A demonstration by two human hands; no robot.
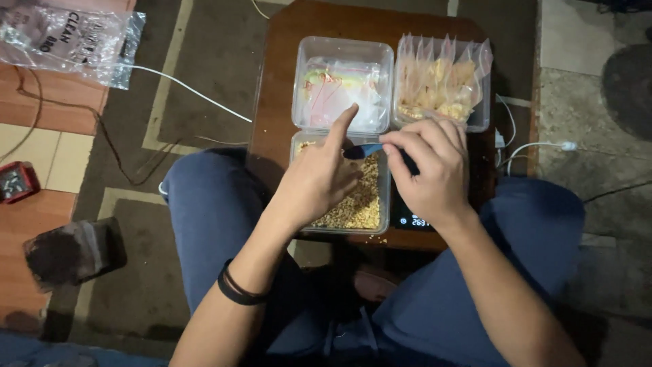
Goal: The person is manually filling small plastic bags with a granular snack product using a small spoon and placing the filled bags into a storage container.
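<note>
right hand [431,170] pinches blue scoop [363,151] (long axis left-right) | left hand [319,178] loose, index out, probably empty | grain tub [353,204] beneath

Small dark brown wooden table [275,81] is sitting on a patterned carpet [204,75], carrying three clear plastic tubs and a scale. Far-left tub [339,51] is holding empty zip bags, far-right tub [479,122] is holding filled bags standing upright, and both are touching side by side. Near tub [363,204] is holding yellowish crumbs. Black digital scale [411,219] is lying just beside it, display glowing. Crumbs [377,240] are lying on the table's near edge.
</note>
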